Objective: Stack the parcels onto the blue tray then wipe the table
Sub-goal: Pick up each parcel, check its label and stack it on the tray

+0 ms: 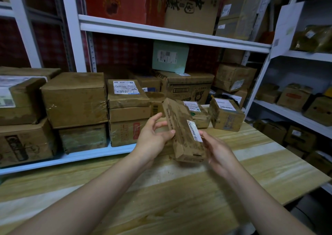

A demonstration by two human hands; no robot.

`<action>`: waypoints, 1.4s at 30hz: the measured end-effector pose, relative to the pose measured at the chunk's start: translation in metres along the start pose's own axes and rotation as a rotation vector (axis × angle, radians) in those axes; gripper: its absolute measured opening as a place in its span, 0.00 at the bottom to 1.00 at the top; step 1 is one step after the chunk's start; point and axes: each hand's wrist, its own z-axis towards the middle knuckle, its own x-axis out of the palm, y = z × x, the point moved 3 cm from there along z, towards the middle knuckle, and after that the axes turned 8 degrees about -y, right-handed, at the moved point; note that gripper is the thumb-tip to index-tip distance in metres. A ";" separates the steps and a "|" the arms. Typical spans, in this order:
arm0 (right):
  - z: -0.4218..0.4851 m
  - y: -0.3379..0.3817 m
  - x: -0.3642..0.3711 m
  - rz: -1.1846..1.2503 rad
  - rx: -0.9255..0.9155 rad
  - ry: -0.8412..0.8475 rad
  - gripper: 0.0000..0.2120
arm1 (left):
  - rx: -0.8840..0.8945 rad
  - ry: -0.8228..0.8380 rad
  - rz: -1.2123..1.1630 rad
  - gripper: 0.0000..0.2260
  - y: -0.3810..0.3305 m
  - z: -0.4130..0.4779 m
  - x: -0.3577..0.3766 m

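Note:
I hold a long flat cardboard parcel (180,127) with a white label tilted above the wooden table (179,190). My right hand (220,151) grips its near right end, thumb on the label and fingers underneath. My left hand (153,138) is at its left side, with the thumb tip and a fingertip touching the long edge and the other fingers spread loosely. Two more parcels, a small cube-like one (226,114) and a flatter one (198,113), sit on the table's far end. A pale blue ledge (86,155) at the left carries stacked parcels (75,99).
White metal shelving (170,33) full of cardboard boxes surrounds the table at the back and right. More boxes stand on the low right shelves (294,98) and on the floor beyond the table's right edge.

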 end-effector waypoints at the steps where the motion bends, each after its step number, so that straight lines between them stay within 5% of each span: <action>1: 0.001 -0.001 0.000 -0.004 0.002 0.005 0.14 | 0.007 0.006 -0.006 0.30 0.000 0.000 0.001; 30: -0.007 0.001 0.005 0.147 -0.020 -0.041 0.12 | 0.065 -0.090 0.089 0.24 0.009 0.000 0.001; 42: -0.014 0.008 0.007 0.293 -0.051 -0.038 0.09 | -0.145 -0.069 -0.050 0.12 0.004 -0.007 0.003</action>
